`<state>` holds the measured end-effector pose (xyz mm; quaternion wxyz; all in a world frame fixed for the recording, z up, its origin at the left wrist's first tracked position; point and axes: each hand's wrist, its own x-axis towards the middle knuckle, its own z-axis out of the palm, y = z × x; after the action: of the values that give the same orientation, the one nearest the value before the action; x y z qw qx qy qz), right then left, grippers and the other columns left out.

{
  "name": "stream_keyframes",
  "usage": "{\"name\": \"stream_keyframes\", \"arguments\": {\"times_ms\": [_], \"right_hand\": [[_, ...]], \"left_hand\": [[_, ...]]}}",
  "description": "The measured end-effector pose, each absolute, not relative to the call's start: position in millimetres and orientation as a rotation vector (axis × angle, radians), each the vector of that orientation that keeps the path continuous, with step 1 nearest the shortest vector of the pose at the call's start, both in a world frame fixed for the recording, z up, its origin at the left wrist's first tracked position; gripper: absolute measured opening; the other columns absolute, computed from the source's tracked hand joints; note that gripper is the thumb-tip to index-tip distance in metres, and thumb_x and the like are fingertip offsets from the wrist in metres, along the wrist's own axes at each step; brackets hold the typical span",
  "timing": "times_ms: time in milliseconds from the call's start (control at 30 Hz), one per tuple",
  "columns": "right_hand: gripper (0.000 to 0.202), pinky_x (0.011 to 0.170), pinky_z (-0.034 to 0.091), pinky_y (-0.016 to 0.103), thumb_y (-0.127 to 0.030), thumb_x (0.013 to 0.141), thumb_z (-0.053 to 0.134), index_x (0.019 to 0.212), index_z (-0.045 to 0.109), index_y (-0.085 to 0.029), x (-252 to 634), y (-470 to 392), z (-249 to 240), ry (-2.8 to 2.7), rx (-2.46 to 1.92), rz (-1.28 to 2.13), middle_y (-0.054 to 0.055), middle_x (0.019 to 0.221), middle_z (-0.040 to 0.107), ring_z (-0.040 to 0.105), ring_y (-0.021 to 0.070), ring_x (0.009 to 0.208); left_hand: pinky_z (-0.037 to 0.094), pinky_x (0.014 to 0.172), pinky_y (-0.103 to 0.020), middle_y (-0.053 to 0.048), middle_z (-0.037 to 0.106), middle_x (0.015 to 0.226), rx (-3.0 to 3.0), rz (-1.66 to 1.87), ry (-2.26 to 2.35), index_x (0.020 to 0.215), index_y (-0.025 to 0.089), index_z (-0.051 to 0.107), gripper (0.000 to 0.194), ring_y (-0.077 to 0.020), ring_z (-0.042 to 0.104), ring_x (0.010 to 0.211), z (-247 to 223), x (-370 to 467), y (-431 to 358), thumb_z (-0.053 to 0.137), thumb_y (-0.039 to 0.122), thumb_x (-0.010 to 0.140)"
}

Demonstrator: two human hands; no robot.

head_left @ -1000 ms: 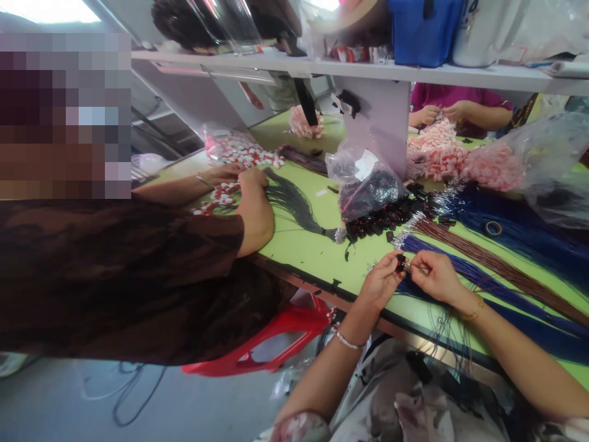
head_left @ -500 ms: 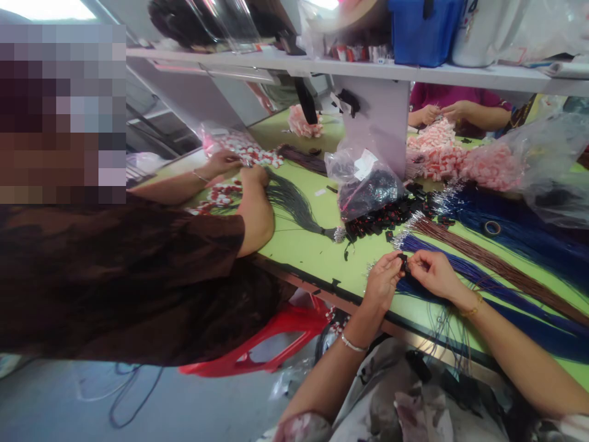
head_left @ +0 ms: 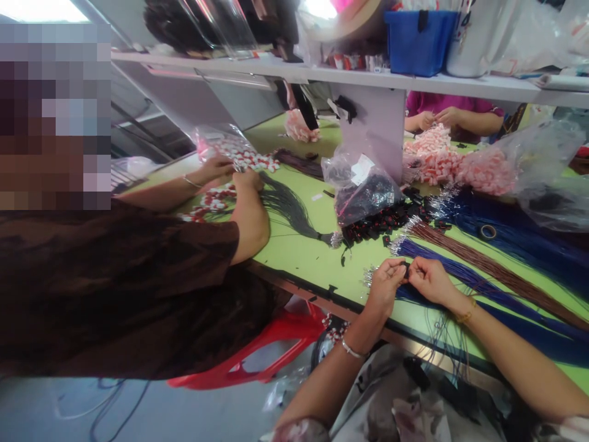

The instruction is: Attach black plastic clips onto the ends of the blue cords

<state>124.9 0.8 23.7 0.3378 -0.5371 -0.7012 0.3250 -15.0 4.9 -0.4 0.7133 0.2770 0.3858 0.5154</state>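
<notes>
Over the smooth green desk [head_left: 294, 261], the left hand [head_left: 385, 285] clamps its grip on a small black block [head_left: 405, 272]; the right hand [head_left: 431, 280] pinches together against it. Slender, silver-tipped blue wires [head_left: 464, 272] lie beyond.

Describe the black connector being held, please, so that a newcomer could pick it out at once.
Follow the near edge of the green tabletop rightward to the camera wearer's left hand and right hand, close together. Between their fingertips is the small black connector. Unlike the black pieces heaped beside the plastic bag, it is held.
</notes>
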Motion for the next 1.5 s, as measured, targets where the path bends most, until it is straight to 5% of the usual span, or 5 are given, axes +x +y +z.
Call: {"name": "stream_keyframes", "arguments": {"times_ms": [167,333,667,1067,1500], "right_hand": [[0.021,0.059,0.036,0.023,-0.03,0.085,0.044,0.078,0.06,-0.017,162.9,46.9,35.7,-1.82,-1.518,0.566,0.001,0.069,0.06,0.05,0.0123,0.062],[0.015,0.06,0.032,0.025,-0.03,0.077,0.056,0.084,0.066,-0.021,183.7,96.9,28.9,-1.945,-1.991,0.18,0.005,0.086,0.065,0.054,0.0163,0.072],[0.019,0.059,0.03,0.025,-0.027,0.085,0.044,0.081,0.06,-0.018,191.2,92.7,18.0,-1.914,-1.856,0.093,0.005,0.077,0.064,0.051,0.0154,0.065],[0.01,0.049,0.031,0.019,-0.024,0.075,0.052,0.07,0.056,-0.016,160.8,21.5,31.9,-1.852,-1.433,0.787,-0.003,0.059,0.051,0.04,0.0078,0.051],[0.01,0.047,0.027,0.018,-0.022,0.071,0.053,0.063,0.053,-0.017,153.6,4.9,24.7,-1.807,-1.478,0.711,-0.005,0.052,0.045,0.035,0.0063,0.048]], "left_hand": [[0.044,0.063,-0.02,-0.002,0.063,0.081,0.546,1.148,0.804,0.097,0.018,0.065,0.037,-0.009,0.056,0.069,1.0,-10.9,11.6,0.077,0.028,0.064],[0.045,0.065,-0.022,-0.003,0.062,0.082,0.505,1.102,0.758,0.093,0.015,0.068,0.035,-0.0092,0.056,0.071,-2.2,-2.2,16.4,0.079,0.029,0.062],[0.046,0.066,-0.022,-0.003,0.062,0.08,0.491,1.072,0.757,0.093,0.015,0.068,0.036,-0.0089,0.055,0.069,-7.8,-6.4,15.8,0.08,0.026,0.061],[0.043,0.068,-0.021,-0.004,0.063,0.085,0.419,1.063,0.633,0.094,0.014,0.066,0.028,-0.0097,0.056,0.074,-5.9,-4.3,16.0,0.073,0.015,0.067],[0.044,0.067,-0.022,-0.002,0.062,0.081,0.438,1.047,0.654,0.089,0.015,0.068,0.026,-0.009,0.055,0.071,-3.3,-4.9,13.3,0.074,0.013,0.064]]}}
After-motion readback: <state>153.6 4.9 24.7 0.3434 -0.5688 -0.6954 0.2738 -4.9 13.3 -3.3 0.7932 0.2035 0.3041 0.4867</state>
